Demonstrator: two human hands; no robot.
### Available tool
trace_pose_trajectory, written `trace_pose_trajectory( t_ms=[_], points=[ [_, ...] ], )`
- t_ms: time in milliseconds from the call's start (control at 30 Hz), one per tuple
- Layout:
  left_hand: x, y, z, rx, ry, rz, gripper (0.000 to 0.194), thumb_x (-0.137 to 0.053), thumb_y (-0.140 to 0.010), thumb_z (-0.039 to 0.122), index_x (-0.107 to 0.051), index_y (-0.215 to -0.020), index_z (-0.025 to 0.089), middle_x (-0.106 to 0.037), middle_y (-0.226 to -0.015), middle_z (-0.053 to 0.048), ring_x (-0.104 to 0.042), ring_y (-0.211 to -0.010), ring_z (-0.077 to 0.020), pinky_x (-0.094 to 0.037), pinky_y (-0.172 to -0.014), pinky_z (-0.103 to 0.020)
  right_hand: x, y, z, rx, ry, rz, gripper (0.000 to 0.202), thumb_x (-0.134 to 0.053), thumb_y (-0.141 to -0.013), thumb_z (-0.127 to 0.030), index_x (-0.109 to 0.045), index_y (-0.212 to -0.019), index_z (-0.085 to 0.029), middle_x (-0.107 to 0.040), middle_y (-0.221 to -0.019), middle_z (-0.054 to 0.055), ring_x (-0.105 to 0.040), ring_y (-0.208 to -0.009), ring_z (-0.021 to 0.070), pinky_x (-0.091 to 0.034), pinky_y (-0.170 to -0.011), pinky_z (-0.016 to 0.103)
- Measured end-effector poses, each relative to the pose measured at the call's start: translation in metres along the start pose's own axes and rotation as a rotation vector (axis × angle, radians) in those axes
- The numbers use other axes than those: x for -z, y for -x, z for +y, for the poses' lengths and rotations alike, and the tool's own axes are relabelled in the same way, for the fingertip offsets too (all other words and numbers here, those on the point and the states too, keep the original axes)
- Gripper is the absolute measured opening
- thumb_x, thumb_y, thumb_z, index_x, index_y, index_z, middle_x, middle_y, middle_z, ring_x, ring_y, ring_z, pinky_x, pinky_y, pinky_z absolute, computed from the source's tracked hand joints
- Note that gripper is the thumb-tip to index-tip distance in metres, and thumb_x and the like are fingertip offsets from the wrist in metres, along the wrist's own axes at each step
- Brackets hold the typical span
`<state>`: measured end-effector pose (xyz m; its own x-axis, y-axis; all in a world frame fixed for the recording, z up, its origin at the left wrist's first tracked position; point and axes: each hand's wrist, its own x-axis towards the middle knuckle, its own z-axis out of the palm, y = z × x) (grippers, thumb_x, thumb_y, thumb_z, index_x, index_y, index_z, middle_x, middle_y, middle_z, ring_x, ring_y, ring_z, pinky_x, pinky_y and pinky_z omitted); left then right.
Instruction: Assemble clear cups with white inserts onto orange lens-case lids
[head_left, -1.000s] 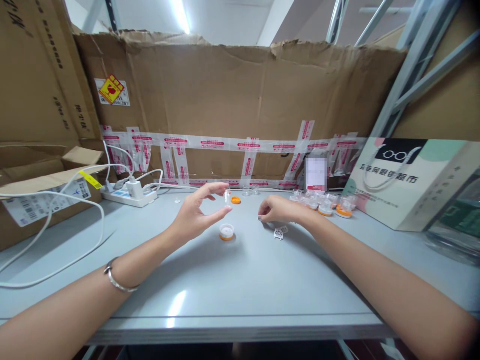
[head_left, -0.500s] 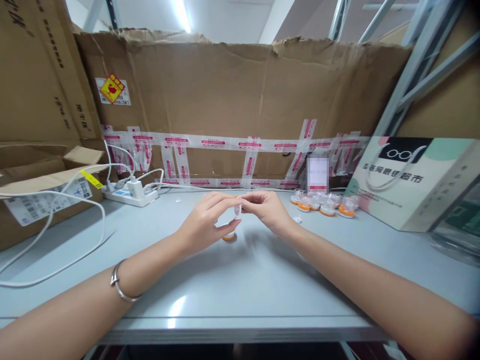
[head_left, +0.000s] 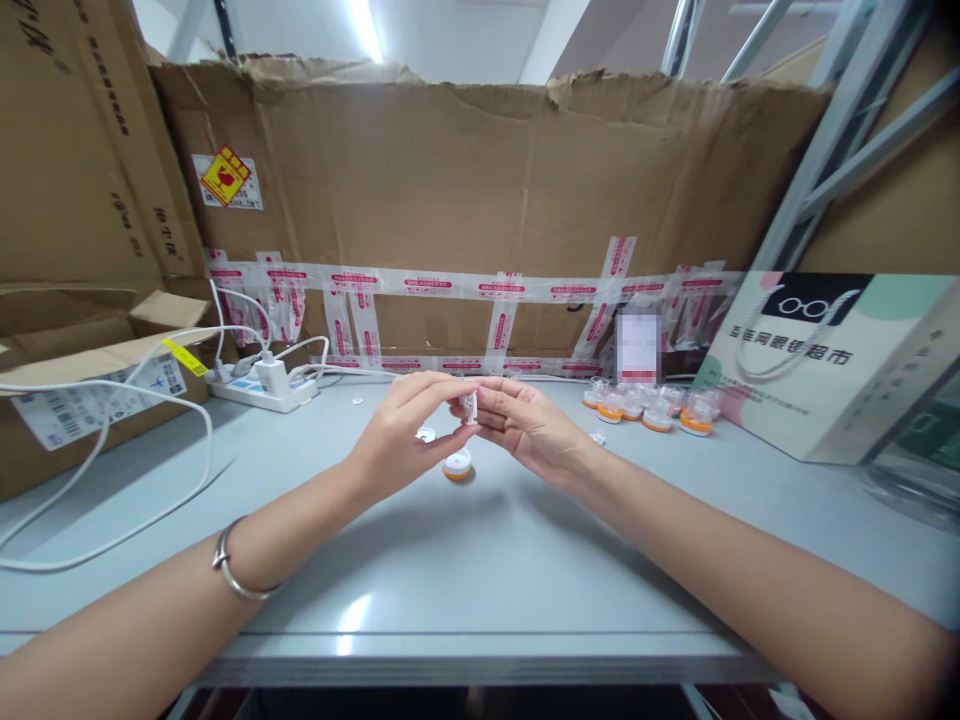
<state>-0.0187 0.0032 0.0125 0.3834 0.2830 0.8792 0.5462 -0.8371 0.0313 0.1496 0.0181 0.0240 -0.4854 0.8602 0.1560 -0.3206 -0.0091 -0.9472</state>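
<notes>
In the head view my left hand [head_left: 405, 425] pinches a small white plastic part [head_left: 469, 406] between thumb and fingers, just above the table. Close against its right side is my right hand [head_left: 525, 425], fingers bent and touching the part; some fingertips are hidden behind it. Below them, a round white piece with an orange base [head_left: 457, 465] sits on the table. Partly covered by my left hand is another round white piece [head_left: 426, 435]. The small part's exact kind is too small to make out.
Several clear-topped orange and white round pieces [head_left: 656, 415] stand at the back right beside a paper bag [head_left: 810, 370]. A phone-like screen [head_left: 637, 345] leans behind them. At left are a power strip [head_left: 262, 395], white cables [head_left: 206, 450] and an open cardboard box [head_left: 97, 400].
The held white part has turned, showing a different side. My right hand has opened up somewhat, with more of its palm and fingers showing. Both round white pieces below show more plainly.
</notes>
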Motion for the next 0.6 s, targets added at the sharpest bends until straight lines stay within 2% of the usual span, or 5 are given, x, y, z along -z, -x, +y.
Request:
trace_pose_trajectory(
  t_ms=[133, 267, 600],
  points=[
    [0.0011, 0.0003, -0.0019, 0.063, 0.030, -0.019, 0.031, -0.064, -0.076, 0.022, -0.056, -0.106, 0.022, -0.067, -0.091, -0.004, -0.060, -0.087, -0.0177, -0.043, -0.083, -0.035, 0.0023, -0.0023, 0.0010, -0.017, -0.061, 0.022, 0.021, -0.072, -0.066, -0.026, -0.064, -0.085, -0.020, -0.068, -0.078, -0.001, -0.062, -0.077, 0.0104, -0.046, -0.081, 0.028],
    [0.0023, 0.0008, -0.0037, 0.106, 0.058, 0.014, 0.032, -0.065, -0.076, 0.024, -0.056, -0.106, 0.022, -0.066, -0.100, -0.005, -0.060, -0.092, -0.0185, -0.042, -0.085, -0.036, 0.0048, -0.0033, 0.0004, -0.028, -0.090, 0.047, 0.025, -0.074, -0.065, -0.024, -0.064, -0.088, -0.022, -0.069, -0.084, -0.001, -0.062, -0.080, 0.0095, -0.045, -0.085, 0.028],
    [0.0045, -0.0017, -0.0001, 0.053, -0.076, 0.035, 0.028, -0.062, -0.078, 0.024, -0.057, -0.105, 0.024, -0.064, -0.098, -0.005, -0.058, -0.094, -0.0194, -0.041, -0.085, -0.036, 0.0000, -0.0011, -0.0006, 0.004, -0.023, 0.026, 0.018, -0.075, -0.062, -0.023, -0.068, -0.079, -0.021, -0.066, -0.072, -0.004, -0.060, -0.073, 0.0090, -0.044, -0.087, 0.029]
  ],
)
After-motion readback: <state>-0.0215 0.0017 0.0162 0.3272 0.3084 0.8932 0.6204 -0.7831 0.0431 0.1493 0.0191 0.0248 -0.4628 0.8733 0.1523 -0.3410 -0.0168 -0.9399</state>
